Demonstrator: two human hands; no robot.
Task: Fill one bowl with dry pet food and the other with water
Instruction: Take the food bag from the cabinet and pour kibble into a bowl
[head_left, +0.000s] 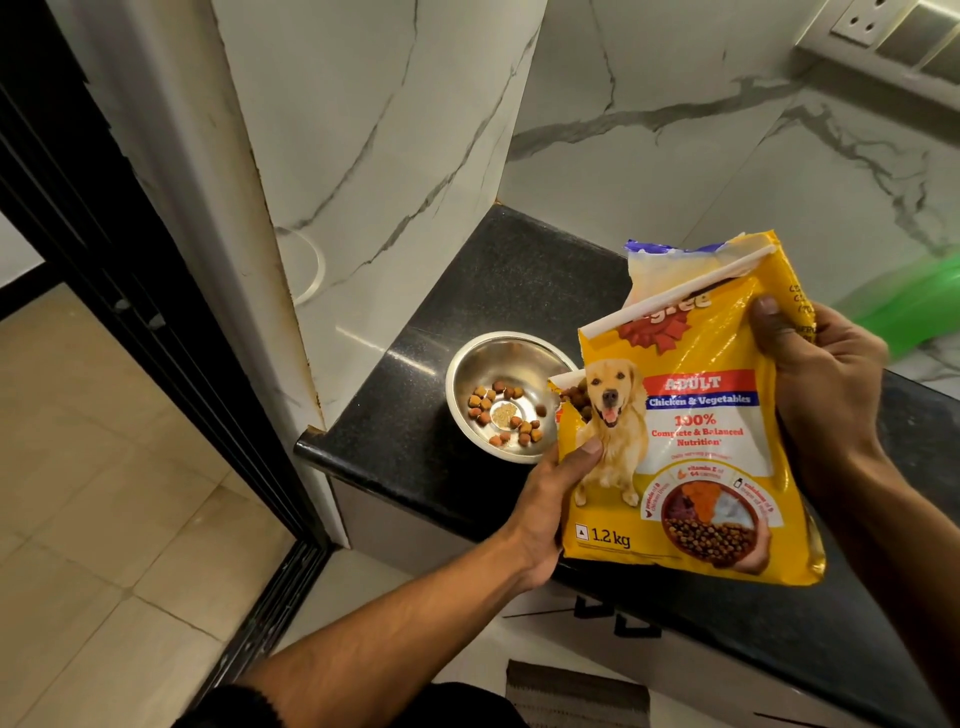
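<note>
A yellow bag of dry dog food (691, 415) is held tilted above the black counter (524, 280), its torn lower-left corner over a steel bowl (470, 364). Kibble shows in that opening. The bowl holds several brown kibble pieces (506, 415) scattered on its bottom. My left hand (550, 499) grips the bag's lower left edge, thumb on the front. My right hand (826, 379) grips the bag's right side near the top. A second bowl is not in view.
A white marble pillar (363, 182) rises just left of the bowl, and marble wall runs behind the counter. A green object (904, 306) lies at the far right. Wall sockets (883, 31) sit top right. The tiled floor (104, 493) lies to the left.
</note>
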